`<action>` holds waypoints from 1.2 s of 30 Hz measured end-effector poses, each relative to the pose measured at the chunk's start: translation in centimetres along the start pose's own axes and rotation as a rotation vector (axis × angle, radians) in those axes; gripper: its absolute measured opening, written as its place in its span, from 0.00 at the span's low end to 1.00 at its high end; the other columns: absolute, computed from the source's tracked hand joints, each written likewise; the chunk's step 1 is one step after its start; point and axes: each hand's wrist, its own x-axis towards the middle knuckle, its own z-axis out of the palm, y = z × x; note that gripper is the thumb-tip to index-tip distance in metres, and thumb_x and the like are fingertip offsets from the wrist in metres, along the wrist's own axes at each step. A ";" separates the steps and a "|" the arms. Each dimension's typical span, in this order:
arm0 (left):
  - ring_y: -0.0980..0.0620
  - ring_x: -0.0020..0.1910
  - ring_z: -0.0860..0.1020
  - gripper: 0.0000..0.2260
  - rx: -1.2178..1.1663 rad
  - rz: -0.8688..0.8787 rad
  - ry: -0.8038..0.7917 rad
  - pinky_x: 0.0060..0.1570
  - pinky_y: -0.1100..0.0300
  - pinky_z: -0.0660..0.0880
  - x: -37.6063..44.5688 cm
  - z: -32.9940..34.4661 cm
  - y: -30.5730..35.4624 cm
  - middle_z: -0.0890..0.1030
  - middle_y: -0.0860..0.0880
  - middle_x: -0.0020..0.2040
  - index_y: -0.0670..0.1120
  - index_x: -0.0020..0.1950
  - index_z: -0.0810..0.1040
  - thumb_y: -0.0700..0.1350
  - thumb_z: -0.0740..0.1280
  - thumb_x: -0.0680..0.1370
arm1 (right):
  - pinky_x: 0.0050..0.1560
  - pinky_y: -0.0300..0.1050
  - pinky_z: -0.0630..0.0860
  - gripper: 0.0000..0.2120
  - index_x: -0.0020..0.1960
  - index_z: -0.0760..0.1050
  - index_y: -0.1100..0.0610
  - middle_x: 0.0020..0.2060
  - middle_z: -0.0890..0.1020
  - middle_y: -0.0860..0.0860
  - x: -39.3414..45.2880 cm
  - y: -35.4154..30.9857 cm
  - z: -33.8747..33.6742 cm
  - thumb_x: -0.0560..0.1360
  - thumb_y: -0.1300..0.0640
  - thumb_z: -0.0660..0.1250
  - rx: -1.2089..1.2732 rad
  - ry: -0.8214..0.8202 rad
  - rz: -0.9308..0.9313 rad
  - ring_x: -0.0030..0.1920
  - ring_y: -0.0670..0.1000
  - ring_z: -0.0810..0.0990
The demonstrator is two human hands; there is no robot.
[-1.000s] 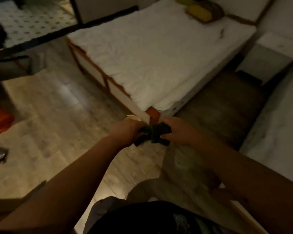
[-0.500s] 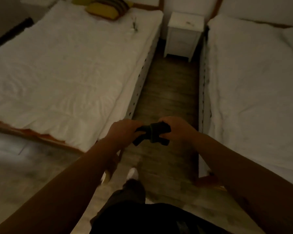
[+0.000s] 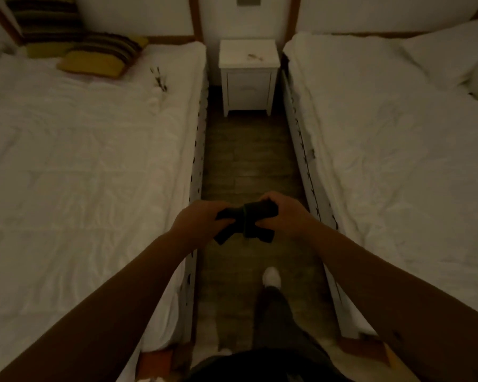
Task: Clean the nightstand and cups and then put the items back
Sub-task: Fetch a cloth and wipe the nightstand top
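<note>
A dark folded cloth [image 3: 246, 221] is held between both hands in front of me, above the aisle floor. My left hand [image 3: 198, 220] grips its left end and my right hand [image 3: 283, 215] grips its right end. The white nightstand [image 3: 249, 75] stands against the far wall at the end of the aisle, well beyond my hands. A small thin item [image 3: 253, 56] lies on its top; I cannot tell what it is. No cups are in view.
A white bed [image 3: 80, 161] runs along the left with striped and yellow pillows [image 3: 94, 57] and a small dark item [image 3: 159, 78] on it. Another white bed [image 3: 398, 147] lines the right. A narrow wooden floor aisle [image 3: 249, 166] lies between them. My white-shoed foot [image 3: 271, 277] is stepping forward.
The view has swung from the foot of the left bed to face straight down the aisle, and the nightstand is now centred ahead. Both hands keep holding the cloth.
</note>
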 end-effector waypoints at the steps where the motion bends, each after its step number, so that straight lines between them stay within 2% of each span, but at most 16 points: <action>1: 0.53 0.41 0.79 0.08 -0.013 -0.001 0.006 0.46 0.55 0.77 2.4 -0.5 -0.2 0.81 0.51 0.43 0.51 0.54 0.80 0.50 0.66 0.78 | 0.41 0.31 0.69 0.18 0.53 0.72 0.44 0.47 0.77 0.41 2.1 0.4 -1.1 0.68 0.54 0.75 0.030 0.009 0.007 0.47 0.39 0.76; 7: 0.55 0.42 0.79 0.06 -0.153 -0.052 0.097 0.49 0.55 0.78 17.9 -5.0 -0.2 0.81 0.52 0.43 0.50 0.53 0.80 0.46 0.68 0.77 | 0.45 0.36 0.74 0.21 0.57 0.71 0.47 0.50 0.76 0.44 16.1 1.8 -10.0 0.68 0.58 0.75 0.149 0.036 -0.010 0.50 0.45 0.77; 11: 0.55 0.43 0.79 0.09 -0.205 -0.072 0.173 0.49 0.57 0.77 26.1 -7.9 0.1 0.81 0.52 0.44 0.50 0.56 0.80 0.46 0.68 0.77 | 0.53 0.46 0.77 0.26 0.63 0.70 0.50 0.52 0.75 0.46 24.0 1.3 -15.9 0.68 0.58 0.75 0.176 0.033 -0.009 0.53 0.49 0.76; 14: 0.58 0.43 0.78 0.08 -0.257 -0.068 0.204 0.47 0.62 0.75 31.0 -9.9 -0.2 0.80 0.54 0.44 0.51 0.56 0.80 0.46 0.68 0.77 | 0.48 0.37 0.74 0.27 0.61 0.69 0.45 0.51 0.74 0.42 29.1 0.4 -19.1 0.68 0.58 0.76 0.155 0.057 -0.053 0.51 0.45 0.76; 17: 0.64 0.42 0.75 0.09 -0.276 -0.083 0.217 0.44 0.69 0.71 36.5 -11.8 -2.0 0.76 0.62 0.41 0.52 0.57 0.79 0.46 0.68 0.77 | 0.46 0.36 0.75 0.28 0.62 0.68 0.42 0.51 0.73 0.40 34.9 0.1 -21.3 0.68 0.58 0.75 0.189 0.044 -0.056 0.51 0.43 0.75; 22: 0.64 0.42 0.75 0.10 -0.276 -0.083 0.252 0.43 0.73 0.68 49.1 -16.2 -7.3 0.76 0.61 0.43 0.51 0.57 0.79 0.46 0.69 0.76 | 0.35 0.30 0.76 0.28 0.60 0.68 0.38 0.52 0.72 0.40 47.8 0.2 -23.8 0.68 0.59 0.75 0.273 0.091 -0.033 0.49 0.42 0.76; 25: 0.60 0.45 0.75 0.11 -0.263 -0.057 0.270 0.45 0.72 0.68 56.3 -19.5 -10.2 0.77 0.58 0.46 0.50 0.58 0.79 0.45 0.69 0.76 | 0.40 0.30 0.73 0.27 0.60 0.67 0.41 0.51 0.72 0.39 55.1 -0.4 -25.1 0.68 0.60 0.75 0.284 0.153 0.010 0.48 0.40 0.75; 29: 0.56 0.49 0.75 0.12 -0.244 -0.063 0.254 0.51 0.64 0.70 64.5 -23.7 -12.7 0.77 0.54 0.49 0.49 0.59 0.78 0.44 0.69 0.76 | 0.43 0.31 0.75 0.27 0.60 0.67 0.41 0.50 0.73 0.38 62.9 -1.2 -26.9 0.69 0.59 0.75 0.326 0.208 0.043 0.48 0.39 0.75; 33: 0.56 0.49 0.74 0.12 -0.249 -0.050 0.214 0.51 0.63 0.69 72.3 -27.1 -13.6 0.76 0.54 0.49 0.48 0.60 0.77 0.43 0.68 0.77 | 0.53 0.45 0.78 0.28 0.61 0.67 0.42 0.51 0.74 0.41 70.4 -1.4 -30.2 0.68 0.58 0.76 0.340 0.256 0.072 0.53 0.47 0.76; 34: 0.56 0.49 0.74 0.12 -0.254 -0.050 0.206 0.50 0.64 0.69 74.7 -27.8 -13.7 0.76 0.54 0.49 0.49 0.60 0.77 0.43 0.68 0.77 | 0.54 0.44 0.77 0.28 0.62 0.67 0.43 0.51 0.73 0.41 72.6 -1.1 -31.3 0.68 0.58 0.76 0.335 0.266 0.081 0.54 0.48 0.76; 36: 0.56 0.50 0.74 0.11 -0.280 -0.060 0.194 0.50 0.64 0.69 79.0 -28.6 -14.0 0.76 0.54 0.50 0.49 0.59 0.77 0.43 0.68 0.77 | 0.48 0.36 0.76 0.28 0.65 0.67 0.47 0.51 0.73 0.41 76.3 -0.4 -33.4 0.69 0.57 0.75 0.316 0.272 0.081 0.54 0.47 0.75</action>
